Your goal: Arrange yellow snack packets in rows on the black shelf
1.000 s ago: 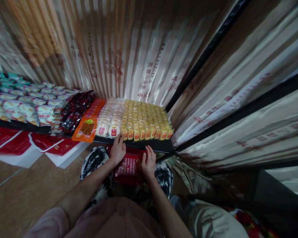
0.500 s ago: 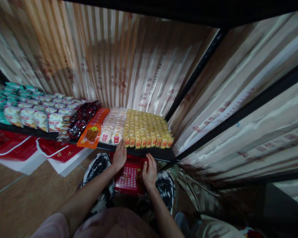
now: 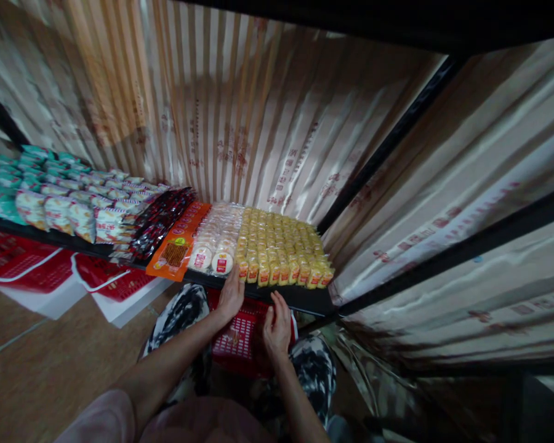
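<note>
My left hand (image 3: 232,294) has its fingers stretched out, with the fingertips at the front left corner of the rows of small yellow-wrapped snack packs (image 3: 281,246). Whether they press on a pack I cannot tell. To the left of those fingers are clear-wrapped round white crackers (image 3: 212,261) in stacks. My right hand (image 3: 277,326) is open, fingers extended towards the front edge of the black shelf (image 3: 305,298), holding nothing. A red plastic basket (image 3: 233,338) stands below the shelf between my knees, partly hidden by both hands.
Further left on the shelf are an orange snack bag (image 3: 173,246), dark glossy packets (image 3: 159,224), white snack bags (image 3: 80,215) and teal bags (image 3: 9,191). Red baskets (image 3: 115,277) with white sides sit underneath. A slanted black post (image 3: 383,154) rises at the shelf's right end.
The view has shifted, so the shelf and its goods appear slightly further right. My hands keep nearly the same poses, the left one still at the yellow packs.
</note>
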`<state>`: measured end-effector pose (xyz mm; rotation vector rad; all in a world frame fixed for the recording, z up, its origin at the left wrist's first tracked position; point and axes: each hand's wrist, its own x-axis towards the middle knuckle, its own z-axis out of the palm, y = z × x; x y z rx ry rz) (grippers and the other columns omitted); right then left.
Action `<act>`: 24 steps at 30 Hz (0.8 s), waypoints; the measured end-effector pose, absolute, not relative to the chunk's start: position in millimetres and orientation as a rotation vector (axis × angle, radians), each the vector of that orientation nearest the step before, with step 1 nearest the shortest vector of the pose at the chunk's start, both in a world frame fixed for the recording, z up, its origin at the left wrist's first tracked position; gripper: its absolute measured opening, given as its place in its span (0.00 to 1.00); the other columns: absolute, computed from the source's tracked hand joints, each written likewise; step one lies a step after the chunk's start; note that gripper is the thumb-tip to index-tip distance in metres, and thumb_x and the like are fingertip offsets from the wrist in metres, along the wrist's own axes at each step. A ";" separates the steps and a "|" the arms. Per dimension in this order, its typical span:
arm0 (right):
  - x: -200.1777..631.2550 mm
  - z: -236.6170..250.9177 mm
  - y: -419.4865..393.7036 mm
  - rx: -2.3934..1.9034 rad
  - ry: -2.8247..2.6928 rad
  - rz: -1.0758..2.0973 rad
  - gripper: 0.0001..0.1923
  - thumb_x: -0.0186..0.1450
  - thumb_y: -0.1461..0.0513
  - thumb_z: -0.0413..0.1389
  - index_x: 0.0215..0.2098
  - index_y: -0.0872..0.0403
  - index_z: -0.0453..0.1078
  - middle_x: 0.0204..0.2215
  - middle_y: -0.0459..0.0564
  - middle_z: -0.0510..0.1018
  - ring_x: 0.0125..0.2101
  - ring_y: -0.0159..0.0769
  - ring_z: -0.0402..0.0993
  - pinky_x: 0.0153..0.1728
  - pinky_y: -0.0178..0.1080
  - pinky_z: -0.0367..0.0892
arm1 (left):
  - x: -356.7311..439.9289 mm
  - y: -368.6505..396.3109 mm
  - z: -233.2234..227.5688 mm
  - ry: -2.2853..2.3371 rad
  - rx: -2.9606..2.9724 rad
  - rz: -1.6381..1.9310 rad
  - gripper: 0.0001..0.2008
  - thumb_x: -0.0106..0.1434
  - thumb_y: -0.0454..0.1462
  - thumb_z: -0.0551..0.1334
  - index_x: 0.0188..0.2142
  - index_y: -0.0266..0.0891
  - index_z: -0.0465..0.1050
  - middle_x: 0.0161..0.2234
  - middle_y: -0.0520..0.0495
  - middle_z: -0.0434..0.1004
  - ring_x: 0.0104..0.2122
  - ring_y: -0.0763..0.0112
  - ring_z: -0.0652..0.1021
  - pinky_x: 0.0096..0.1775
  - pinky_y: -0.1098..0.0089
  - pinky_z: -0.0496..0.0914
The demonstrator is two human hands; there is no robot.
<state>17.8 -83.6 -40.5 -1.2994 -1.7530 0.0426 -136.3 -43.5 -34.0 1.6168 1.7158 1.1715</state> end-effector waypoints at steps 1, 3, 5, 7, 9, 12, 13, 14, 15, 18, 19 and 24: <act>17.0 -41.5 -82.5 -1.295 -1.754 0.035 0.18 0.67 0.62 0.41 0.52 0.57 0.64 0.49 0.60 0.70 0.51 0.42 0.64 0.49 0.50 0.64 | -135.9 -42.5 -33.3 1.723 1.621 1.170 0.26 0.64 0.36 0.43 0.60 0.26 0.52 0.62 0.35 0.52 0.62 0.63 0.54 0.61 0.59 0.50; 14.8 -44.0 -80.7 -1.289 -1.761 0.026 0.18 0.67 0.62 0.42 0.52 0.57 0.64 0.49 0.60 0.70 0.51 0.42 0.65 0.48 0.50 0.64 | -135.6 -41.4 -31.7 1.740 1.636 1.171 0.25 0.64 0.36 0.43 0.60 0.26 0.53 0.61 0.34 0.55 0.61 0.62 0.55 0.61 0.58 0.51; 11.9 -46.1 -79.4 -1.287 -1.768 0.022 0.18 0.67 0.63 0.42 0.52 0.57 0.64 0.49 0.60 0.70 0.51 0.42 0.65 0.48 0.50 0.64 | -135.7 -41.7 -30.6 1.765 1.657 1.180 0.25 0.64 0.35 0.44 0.59 0.26 0.55 0.59 0.34 0.58 0.60 0.61 0.58 0.60 0.58 0.53; 8.8 -47.2 -78.3 -1.282 -1.776 0.014 0.18 0.67 0.63 0.42 0.53 0.57 0.63 0.49 0.60 0.70 0.51 0.42 0.65 0.48 0.50 0.64 | -137.2 -42.7 -29.8 1.802 1.665 1.209 0.24 0.64 0.35 0.44 0.58 0.27 0.57 0.58 0.34 0.60 0.59 0.60 0.61 0.60 0.57 0.55; 6.3 -46.2 -77.0 -1.265 -1.787 -0.003 0.18 0.67 0.63 0.42 0.53 0.57 0.63 0.49 0.60 0.70 0.50 0.43 0.65 0.48 0.50 0.64 | -142.3 -42.6 -28.3 1.851 1.652 1.274 0.22 0.64 0.35 0.45 0.56 0.29 0.60 0.56 0.34 0.63 0.57 0.60 0.63 0.58 0.57 0.57; 3.6 -39.7 -73.9 -1.220 -1.835 -0.040 0.18 0.66 0.64 0.44 0.54 0.57 0.62 0.49 0.60 0.70 0.50 0.42 0.66 0.48 0.50 0.65 | -163.6 -35.0 -21.6 1.902 1.612 1.459 0.19 0.65 0.36 0.46 0.52 0.32 0.64 0.51 0.36 0.68 0.54 0.61 0.67 0.55 0.57 0.61; 2.8 -36.3 -72.6 -1.204 -1.859 -0.049 0.18 0.66 0.65 0.44 0.54 0.56 0.62 0.49 0.59 0.70 0.50 0.42 0.66 0.47 0.50 0.65 | -175.2 -29.8 -17.9 1.906 1.600 1.538 0.18 0.65 0.36 0.46 0.50 0.34 0.66 0.49 0.38 0.70 0.52 0.62 0.68 0.55 0.57 0.62; 1.8 -32.4 -71.0 -1.186 -1.883 -0.055 0.19 0.66 0.65 0.44 0.54 0.56 0.62 0.49 0.59 0.70 0.50 0.42 0.65 0.47 0.49 0.65 | -188.7 -23.3 -13.6 1.918 1.574 1.631 0.17 0.65 0.36 0.46 0.48 0.34 0.67 0.48 0.38 0.70 0.51 0.63 0.69 0.54 0.57 0.63; 0.5 -28.3 -69.3 -1.167 -1.910 -0.062 0.19 0.65 0.66 0.44 0.54 0.55 0.62 0.49 0.58 0.70 0.50 0.41 0.65 0.48 0.49 0.65 | -203.8 -15.9 -9.1 1.929 1.549 1.720 0.17 0.65 0.37 0.46 0.47 0.34 0.67 0.47 0.38 0.70 0.51 0.63 0.69 0.54 0.57 0.63; -6.3 -17.0 -63.1 -1.108 -2.009 -0.098 0.21 0.64 0.67 0.45 0.55 0.53 0.62 0.51 0.56 0.69 0.53 0.41 0.62 0.51 0.50 0.63 | -251.3 9.3 1.6 1.961 1.439 1.808 0.18 0.65 0.39 0.46 0.47 0.33 0.68 0.48 0.38 0.70 0.51 0.62 0.69 0.55 0.57 0.62; -9.7 -14.3 -60.4 -1.098 -2.050 -0.121 0.22 0.64 0.68 0.45 0.55 0.53 0.61 0.53 0.55 0.68 0.55 0.42 0.61 0.52 0.50 0.62 | -265.6 17.5 3.0 1.959 1.377 1.794 0.19 0.65 0.40 0.46 0.47 0.34 0.68 0.48 0.38 0.71 0.52 0.62 0.69 0.56 0.57 0.61; -32.4 -10.2 -39.9 -1.159 -2.181 -0.251 0.24 0.64 0.68 0.44 0.57 0.50 0.60 0.60 0.52 0.60 0.61 0.46 0.48 0.54 0.53 0.58 | -308.7 46.2 -8.5 1.853 1.196 1.660 0.25 0.67 0.44 0.41 0.48 0.32 0.68 0.50 0.37 0.71 0.53 0.63 0.69 0.56 0.60 0.62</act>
